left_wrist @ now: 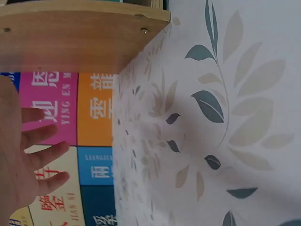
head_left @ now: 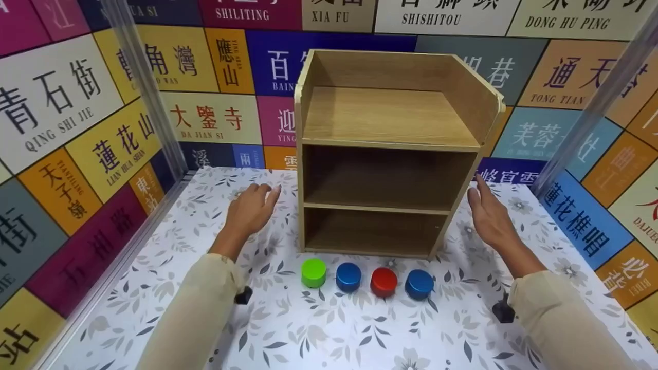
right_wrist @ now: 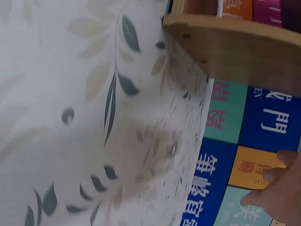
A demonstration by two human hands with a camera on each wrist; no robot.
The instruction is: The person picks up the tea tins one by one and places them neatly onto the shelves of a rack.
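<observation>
A small wooden shelf unit (head_left: pixel 390 205) with an open top tray and two compartments stands on the table. To its left hovers my left hand (head_left: pixel 252 208), fingers relaxed and holding nothing; in the left wrist view its fingers are spread apart, below the shelf's side panel (left_wrist: pixel 84 37). My right hand (head_left: pixel 488 213) is on the other side of the unit, fingers extended, also holding nothing. In front of the shelf sit a green round cap (head_left: pixel 313 273), a blue cap (head_left: pixel 348 277), a red cap (head_left: pixel 384 282) and another blue cap (head_left: pixel 419 284) in a row.
A white cloth with a grey leaf pattern covers the table (head_left: pixel 288 329). Colourful panels with Chinese lettering (head_left: pixel 216 118) form the walls behind and at both sides. Clear upright posts (head_left: pixel 149 87) stand at the corners.
</observation>
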